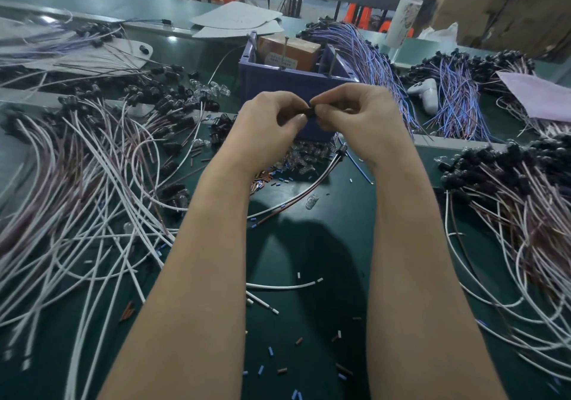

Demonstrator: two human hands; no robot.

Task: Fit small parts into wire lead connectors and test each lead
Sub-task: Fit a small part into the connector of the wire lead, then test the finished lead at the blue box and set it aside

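My left hand [272,121] and my right hand [358,112] meet in front of the blue bin [278,87], fingertips together. Between them they pinch a small black connector [310,112], mostly hidden by the fingers. Which hand holds which part I cannot tell. A white and brown lead [309,189] with a black connector end lies on the green table [309,245] just below my right wrist. A heap of small clear bulbs [302,158] lies under my hands at the foot of the bin.
Piles of white and brown leads [86,189] spread over the left, more lie at the right [519,202]. Blue and purple leads [457,106] lie behind the bin. Cut sleeve bits [272,350] litter the table. A white controller [428,92] and a bottle [404,10] stand farther back.
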